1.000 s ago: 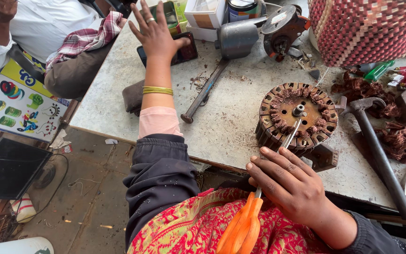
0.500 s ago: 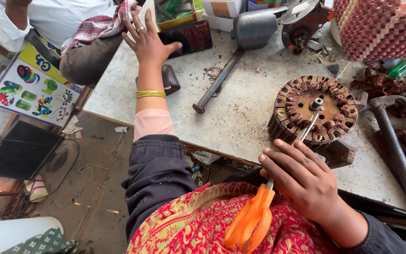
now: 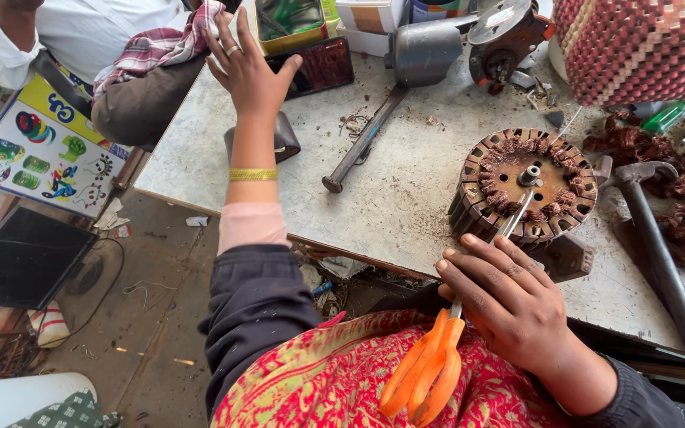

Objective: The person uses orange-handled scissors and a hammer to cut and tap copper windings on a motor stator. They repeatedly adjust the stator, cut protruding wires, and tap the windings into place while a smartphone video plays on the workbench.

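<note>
The motor stator (image 3: 526,184) is sitting near the front edge of the desk (image 3: 406,206), toward its right side: a round laminated steel ring, rusty brown, with slots around its rim and reddish-brown copper winding bunching up between them, and a short metal hub showing at its centre. The right hand (image 3: 509,305) is lying at the front edge just below the stator, its fingers (image 3: 477,265) spreading flat over the orange-handled scissors (image 3: 430,372); the handles are hanging off the edge over the red patterned lap, while the blades are reaching up onto the stator's rim. Whether the fingers are actually clamping the scissors cannot be told. The left hand (image 3: 249,67) is stretching toward the far left corner of the desk, fingers open and splayed, hovering beside a dark phone (image 3: 319,67) and holding nothing. A long-handled hammer (image 3: 394,95) is lying at a slant between the left hand and the stator, and a second hammer (image 3: 656,238) is lying along the right edge.

Compared with half a second ago, the left hand is reaching further toward the phone, with the fingers still spread. The right hand and scissors are staying where they were against the stator.
</note>
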